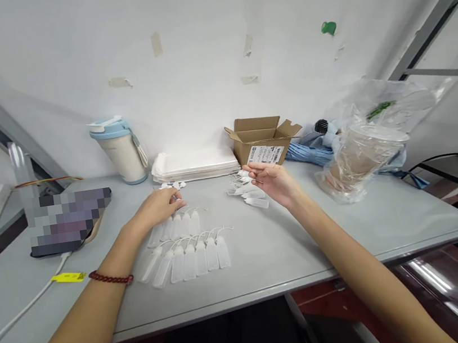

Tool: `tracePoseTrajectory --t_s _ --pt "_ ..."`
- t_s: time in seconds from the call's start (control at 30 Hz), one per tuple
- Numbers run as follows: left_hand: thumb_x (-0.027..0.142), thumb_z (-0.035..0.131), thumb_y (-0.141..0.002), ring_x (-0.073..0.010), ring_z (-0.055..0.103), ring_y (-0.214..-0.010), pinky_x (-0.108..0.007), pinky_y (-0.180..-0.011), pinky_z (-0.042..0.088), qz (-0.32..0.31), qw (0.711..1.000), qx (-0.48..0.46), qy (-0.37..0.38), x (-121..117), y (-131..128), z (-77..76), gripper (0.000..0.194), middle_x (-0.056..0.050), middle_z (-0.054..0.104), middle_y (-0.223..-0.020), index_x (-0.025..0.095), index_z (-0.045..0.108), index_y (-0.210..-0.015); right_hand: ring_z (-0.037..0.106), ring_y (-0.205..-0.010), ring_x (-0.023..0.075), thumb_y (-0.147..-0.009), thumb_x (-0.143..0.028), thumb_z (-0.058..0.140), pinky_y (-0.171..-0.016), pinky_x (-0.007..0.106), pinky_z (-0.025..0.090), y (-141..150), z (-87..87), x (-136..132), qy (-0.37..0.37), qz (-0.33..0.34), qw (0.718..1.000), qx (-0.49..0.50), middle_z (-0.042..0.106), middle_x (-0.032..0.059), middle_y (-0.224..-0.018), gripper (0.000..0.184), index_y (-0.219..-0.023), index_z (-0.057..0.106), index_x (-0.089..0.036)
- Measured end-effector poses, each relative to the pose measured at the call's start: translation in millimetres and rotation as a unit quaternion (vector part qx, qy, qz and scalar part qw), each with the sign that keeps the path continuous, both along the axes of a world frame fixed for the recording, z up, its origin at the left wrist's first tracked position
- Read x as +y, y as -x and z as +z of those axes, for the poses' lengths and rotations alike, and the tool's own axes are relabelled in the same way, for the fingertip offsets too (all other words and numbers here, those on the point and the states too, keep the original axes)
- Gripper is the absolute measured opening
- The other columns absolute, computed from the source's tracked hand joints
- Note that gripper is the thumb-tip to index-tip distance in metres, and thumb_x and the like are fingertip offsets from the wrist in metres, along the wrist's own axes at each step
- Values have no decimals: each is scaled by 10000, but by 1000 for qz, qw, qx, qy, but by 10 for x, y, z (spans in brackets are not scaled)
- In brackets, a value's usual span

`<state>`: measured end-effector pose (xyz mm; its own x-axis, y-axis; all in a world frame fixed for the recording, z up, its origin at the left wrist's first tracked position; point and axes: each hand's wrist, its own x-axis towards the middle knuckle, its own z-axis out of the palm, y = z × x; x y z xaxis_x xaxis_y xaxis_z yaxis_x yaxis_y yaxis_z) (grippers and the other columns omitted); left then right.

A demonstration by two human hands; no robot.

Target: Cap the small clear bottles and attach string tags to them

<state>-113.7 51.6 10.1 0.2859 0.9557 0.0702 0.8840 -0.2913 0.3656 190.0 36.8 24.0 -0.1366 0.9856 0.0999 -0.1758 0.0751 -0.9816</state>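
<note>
Small translucent plastic sleeves with thin white strings lie in two rows on the grey table: a front row (189, 261) and a back row (183, 224). My left hand (160, 208) hovers at the back row's far end, its thumb and fingers closed together; a bit of white shows at the fingertips, too small to name. Small white pieces (176, 185) lie just beyond it. My right hand (272, 181) is over a loose cluster of similar sleeves (253, 195) on the right, its fingers stretched out to the left. They partly cover that cluster.
Behind the hands sit a stack of white padded envelopes (196, 163) and an open cardboard box (261, 140). A tumbler (122, 152) and a phone (69, 222) with a white cable stand left. A plastic-bagged cup (371, 151) and blue cloth (311, 151) occupy the right.
</note>
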Motion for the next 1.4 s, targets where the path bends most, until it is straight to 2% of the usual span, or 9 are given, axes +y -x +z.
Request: tracePoseTrajectory --t_s 0.13,0.3,0.47,0.57,0.7,0.77,0.93,1.07,1.4 --pt "417 480 -748 -200 586 -637 -271 -568 361 2 1000 10 -3 3 -3 -5 250 -25 641 -642 194 592 -731 646 -764 166 -763 -226 483 -755 316 506 0 6 -5 76 -10 997 15 708 108 -1032 236 -892 670 -161" --pt "420 484 -751 -211 587 -641 -276 -563 349 12 999 26 -15 0 -4 -1 247 -39 644 -636 203 572 -673 630 -633 188 -854 -650 278 -721 334 504 -58 107 -62 115 112 986 -47 716 165 -765 698 -617 668 -121" --pt "402 493 -758 -203 573 -617 -279 -564 338 1 999 15 -41 -34 -40 41 244 -40 629 -617 196 534 -632 563 -520 116 -814 -574 502 -579 240 446 19 160 -187 85 209 957 -180 681 100 -606 578 -445 576 -136" --pt "429 498 -776 -189 556 -605 -273 -551 320 4 998 3 -60 -78 -101 79 266 -27 617 -625 194 530 -656 487 -461 78 -785 -476 590 -510 212 404 166 138 -313 72 313 913 -250 665 55 -563 453 -493 584 -131" --pt "522 481 -801 -174 515 -579 -270 -531 284 9 995 -8 -98 -144 -205 111 358 -16 570 -595 199 481 -645 441 -429 61 -795 -499 563 -471 189 382 385 74 -494 49 471 809 -348 630 25 -514 469 -507 579 -130" --pt "536 463 -817 -167 497 -569 -269 -527 281 6 994 -27 -103 -172 -253 113 380 -12 555 -594 201 448 -637 435 -408 54 -824 -539 498 -481 188 394 467 35 -560 20 465 800 -378 609 20 -489 540 -472 557 -134" --pt "468 555 -781 -160 511 -599 -265 -558 349 -27 992 -104 -68 -228 -335 91 302 -1 565 -637 204 438 -689 409 -327 49 -788 -590 512 -439 202 380 538 -32 -612 -8 366 823 -435 552 -9 -418 554 -441 477 -160" --pt "448 588 -761 -165 552 -631 -265 -583 399 -60 985 -157 -27 -268 -385 103 263 -1 604 -659 194 522 -777 415 -308 54 -760 -534 558 -413 208 366 507 -13 -583 11 351 813 -465 567 -13 -434 470 -478 482 -166" --pt "451 584 -775 -147 544 -647 -256 -614 414 -87 973 -209 -46 -330 -451 176 316 -26 693 -785 177 712 -865 459 -318 92 -712 -312 541 -391 223 362 508 -11 -567 37 305 812 -496 546 -14 -410 280 -470 508 -174"
